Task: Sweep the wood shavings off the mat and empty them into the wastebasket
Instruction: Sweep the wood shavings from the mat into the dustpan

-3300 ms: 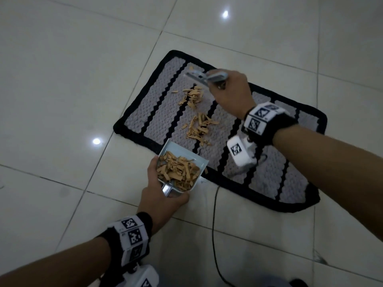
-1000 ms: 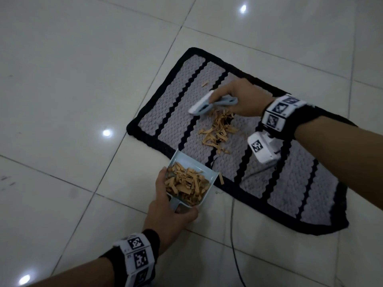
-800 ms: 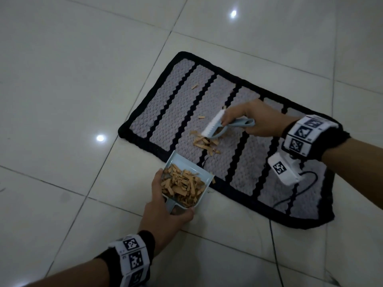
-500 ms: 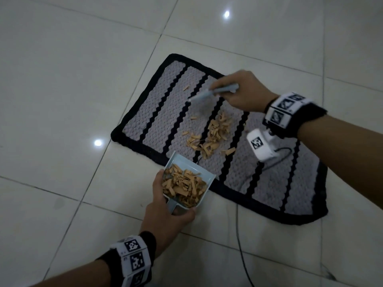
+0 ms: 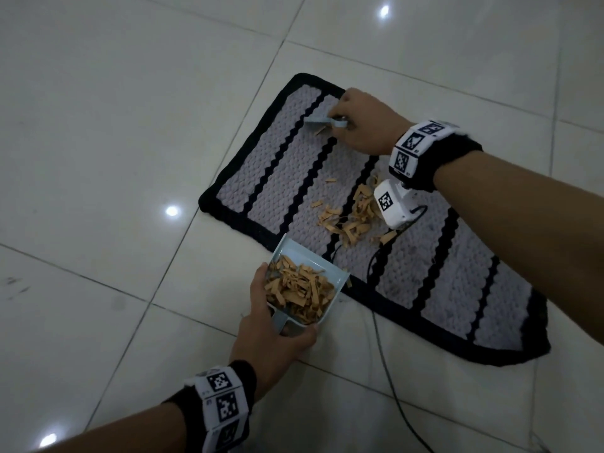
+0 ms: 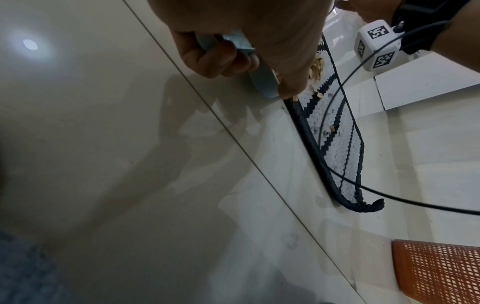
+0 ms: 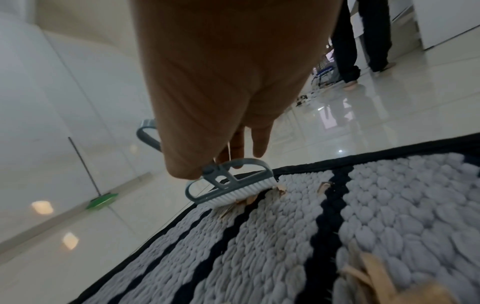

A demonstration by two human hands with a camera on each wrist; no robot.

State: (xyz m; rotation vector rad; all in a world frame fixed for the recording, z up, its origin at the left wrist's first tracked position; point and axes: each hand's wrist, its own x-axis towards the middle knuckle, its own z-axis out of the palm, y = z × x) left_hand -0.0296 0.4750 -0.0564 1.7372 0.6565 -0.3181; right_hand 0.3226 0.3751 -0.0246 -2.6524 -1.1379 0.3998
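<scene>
A grey mat (image 5: 287,178) with black stripes and a black border lies on the tiled floor. My right hand (image 5: 362,124) grips a small blue-grey brush (image 5: 322,120) (image 7: 228,185) at the mat's far end, bristles down on a few stray shavings (image 7: 280,189). A loose pile of wood shavings (image 5: 351,217) lies mid-mat. My left hand (image 5: 271,335) (image 6: 228,51) holds a light blue dustpan (image 5: 336,279) by its handle at the mat's near edge. The pan is heaped with shavings (image 5: 300,289). The orange mesh wastebasket (image 6: 436,271) shows only in the left wrist view.
A black cable (image 5: 385,358) runs from the right wrist camera (image 5: 394,202) across the mat and floor. A green-headed broom (image 7: 101,201) leans at the far wall. A person's legs (image 7: 361,41) stand in the distance. Bare tiles surround the mat.
My right hand has carried the brush from above the central pile out to the mat's far end. The left hand and dustpan have stayed at the near edge.
</scene>
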